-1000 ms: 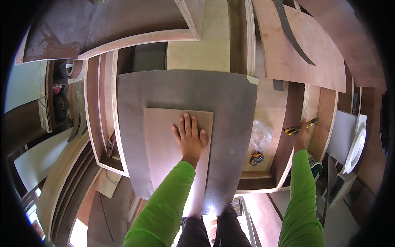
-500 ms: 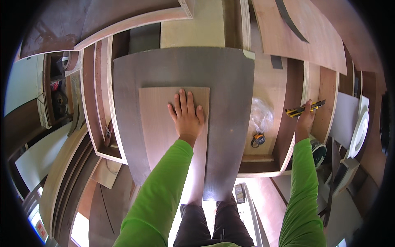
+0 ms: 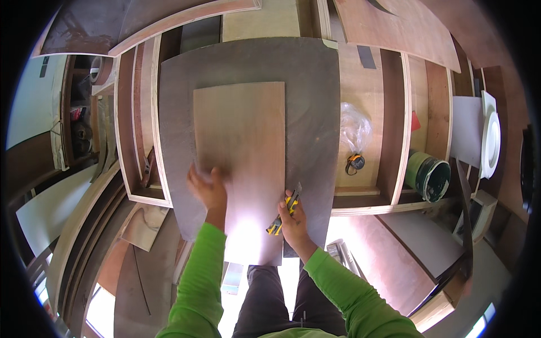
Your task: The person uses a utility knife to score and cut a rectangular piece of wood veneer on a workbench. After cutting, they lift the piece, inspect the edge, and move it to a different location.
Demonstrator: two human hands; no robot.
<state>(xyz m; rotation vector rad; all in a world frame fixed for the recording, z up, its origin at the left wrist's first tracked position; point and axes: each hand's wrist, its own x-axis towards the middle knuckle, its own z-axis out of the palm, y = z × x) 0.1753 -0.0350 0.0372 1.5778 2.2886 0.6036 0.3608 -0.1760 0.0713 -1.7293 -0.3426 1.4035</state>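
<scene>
A person in green sleeves [image 3: 197, 281] works over a brown panel [image 3: 242, 124] that lies flat on a larger grey board [image 3: 313, 112], its near end close to the dark trousers [image 3: 260, 293]. The left hand [image 3: 209, 188], slightly blurred, is open and loosely curved at the panel's left edge, thumb over the panel and fingers toward the board; whether it touches either cannot be told. The right hand [image 3: 295, 222] grips a yellow-and-black cutter [image 3: 275, 226] at the panel's right edge, the tool slanting with its tip away from the body. Beneath the board, wooden frames [image 3: 401, 135] stretch out to both sides. In the compartment just right of the board, a crumpled clear bag [image 3: 355, 127] sits above a black-and-orange tape measure [image 3: 355, 163]. Farther right, a green bucket [image 3: 422, 174] lies tilted near a small red piece [image 3: 416, 121], and a white ring [image 3: 491, 138] stands at the edge of the scene. At far left, a brown roll [image 3: 100, 70] rests beyond the frames.
</scene>
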